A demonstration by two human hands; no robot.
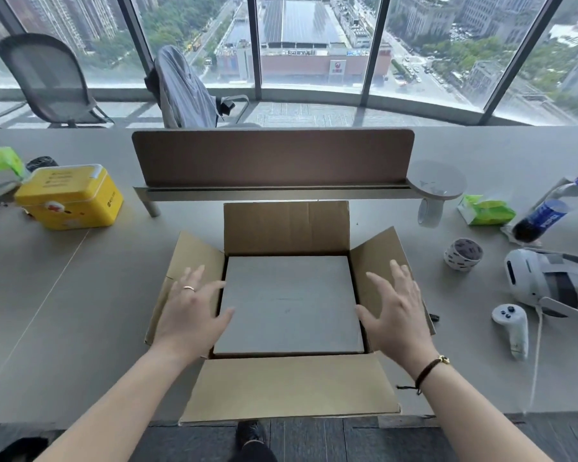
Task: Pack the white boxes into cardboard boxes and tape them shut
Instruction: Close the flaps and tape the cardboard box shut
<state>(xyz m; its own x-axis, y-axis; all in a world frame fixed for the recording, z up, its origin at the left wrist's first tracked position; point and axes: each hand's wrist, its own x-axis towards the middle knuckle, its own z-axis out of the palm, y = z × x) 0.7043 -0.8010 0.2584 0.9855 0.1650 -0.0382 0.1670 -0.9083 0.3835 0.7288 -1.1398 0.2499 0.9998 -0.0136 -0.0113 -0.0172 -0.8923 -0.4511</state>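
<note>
I see the white box [289, 303] seated in the cardboard box [289, 386], my left hand [194, 311] and right hand [396, 311] spread empty-fingered beside it; flaps and taping remain.

Both hands reaching forward, spread flat

The left hand [194, 306] and right hand [392, 306] are hovering palm-down, fingers straight and splayed, forearms extending forward.

At the right edge of the frame, a dark bottle [538, 218] lying on the surface carried a blue label reading "PEPSI". Print on the yellow case [69, 198] at left and on the tape roll [462, 255] was too small to read.
</note>
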